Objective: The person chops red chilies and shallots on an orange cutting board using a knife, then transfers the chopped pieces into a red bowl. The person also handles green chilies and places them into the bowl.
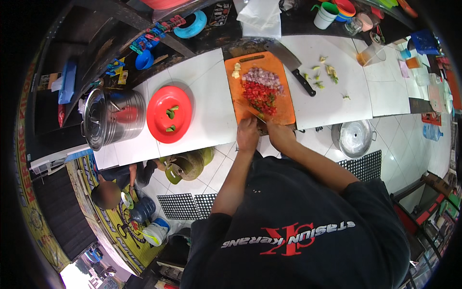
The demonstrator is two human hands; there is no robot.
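Note:
On an orange cutting board lie chopped shallots, chopped red chilies with some green bits, and several pale garlic cloves. At the board's near edge, my right hand is closed on a small knife, its blade pointing up and left over the board. My left hand is beside the blade at the same edge, fingers bent; whether it holds anything is hidden. A cleaver with a black handle lies right of the board, near green and pale trimmings.
Left of the board stand a red plate with green pieces and a lidded steel pot. A plastic jug is at the right. Below the counter are a green gas cylinder, a metal pot and a crouching person.

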